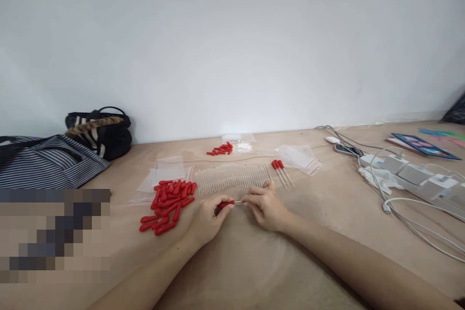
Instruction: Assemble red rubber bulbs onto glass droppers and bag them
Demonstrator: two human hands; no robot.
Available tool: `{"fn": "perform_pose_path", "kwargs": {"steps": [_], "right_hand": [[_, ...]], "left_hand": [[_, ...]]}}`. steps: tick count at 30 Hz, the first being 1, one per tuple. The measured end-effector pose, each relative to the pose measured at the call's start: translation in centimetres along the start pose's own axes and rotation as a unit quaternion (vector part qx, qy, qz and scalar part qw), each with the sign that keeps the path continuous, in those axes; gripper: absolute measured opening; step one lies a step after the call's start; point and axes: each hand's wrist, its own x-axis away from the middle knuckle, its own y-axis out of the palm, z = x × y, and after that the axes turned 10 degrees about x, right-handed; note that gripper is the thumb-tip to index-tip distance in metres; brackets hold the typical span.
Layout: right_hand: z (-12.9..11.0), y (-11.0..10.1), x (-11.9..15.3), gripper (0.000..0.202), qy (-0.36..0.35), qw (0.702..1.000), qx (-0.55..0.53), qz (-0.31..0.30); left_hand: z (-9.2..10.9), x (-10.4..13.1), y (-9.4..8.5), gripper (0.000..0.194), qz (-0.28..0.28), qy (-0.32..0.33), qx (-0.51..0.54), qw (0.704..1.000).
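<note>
Between thumb and fingers, my left hand [210, 217] grips a red rubber dropper bulb [225, 204]. My right hand [264, 207] pinches a thin clear glass tube [238, 202], whose near end meets the bulb's mouth; how far it sits inside is hidden. Left of my left hand lies a pile of red bulbs [169, 203]. Just beyond both hands a row of clear glass tubes [228, 177] lies side by side. Three droppers with red bulbs on them [281, 170] rest together past my right hand.
Clear plastic bags [300, 157] lie behind the tubes. Smaller red bulbs [220, 148] sit near the wall. At right are a power strip with chargers [417, 174], white cables and a phone [347, 149]. A striped bag [54, 160] and a black bag [109, 135] stand at left.
</note>
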Motion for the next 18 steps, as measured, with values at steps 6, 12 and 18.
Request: {"fn": "perform_pose_path", "kwargs": {"steps": [6, 12, 18], "right_hand": [[-0.24, -0.11, -0.04, 0.022, 0.007, 1.0, -0.021, 0.002], [-0.26, 0.35, -0.03, 0.026, -0.015, 0.999, -0.031, 0.015], [0.11, 0.34, -0.13, 0.024, -0.028, 0.998, -0.056, 0.013]], "left_hand": [[0.3, 0.12, 0.07, 0.012, 0.012, 0.016, -0.013, 1.0], [0.24, 0.18, 0.24, 0.013, -0.006, 0.02, -0.017, 1.0], [0.13, 0.25, 0.18, 0.013, -0.007, 0.004, 0.005, 1.0]]}}
